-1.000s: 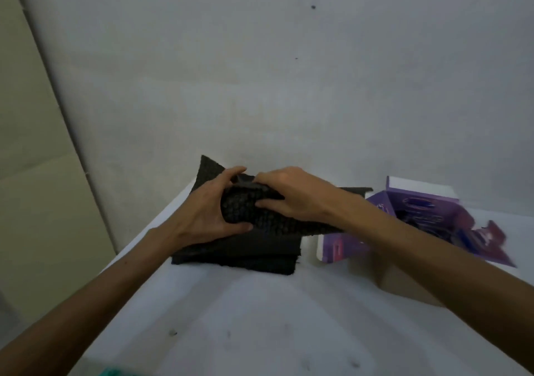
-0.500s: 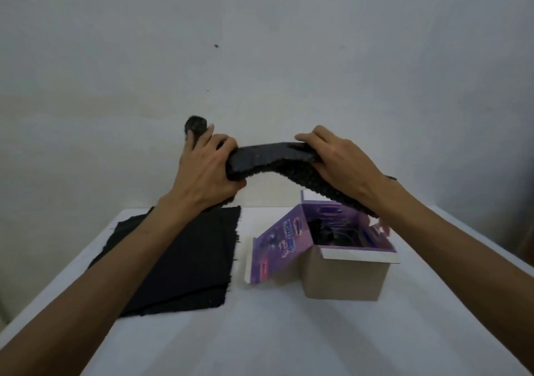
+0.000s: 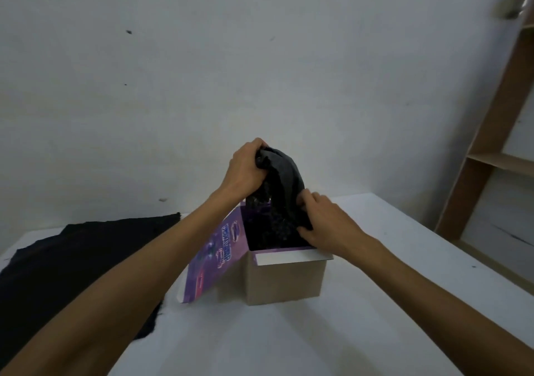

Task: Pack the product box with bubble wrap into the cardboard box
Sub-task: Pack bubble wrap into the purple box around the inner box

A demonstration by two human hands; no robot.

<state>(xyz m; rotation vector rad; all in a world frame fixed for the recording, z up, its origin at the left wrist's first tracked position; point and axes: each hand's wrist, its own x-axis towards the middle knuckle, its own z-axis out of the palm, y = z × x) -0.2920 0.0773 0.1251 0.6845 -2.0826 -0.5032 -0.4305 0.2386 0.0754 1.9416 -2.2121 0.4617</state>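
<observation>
A brown cardboard box (image 3: 284,280) stands open on the white table (image 3: 289,344), its flaps purple with print on the inside; the left flap (image 3: 215,255) hangs outward. A bunched sheet of black bubble wrap (image 3: 278,184) stands upright with its lower end inside the box. My left hand (image 3: 245,169) is shut on the top of the wrap. My right hand (image 3: 323,219) grips its lower right side at the box rim. What lies deeper in the box is dark and hidden.
A stack of flat black bubble wrap sheets (image 3: 78,263) lies on the table's left side. A wooden shelf unit (image 3: 491,150) stands at the right behind the table. A plain white wall rises close behind the table.
Both hands lifted one black sheet off the stack, carried it rightward over the box, and bunched it; its lower end is now down inside the box. The camera view turned right.
</observation>
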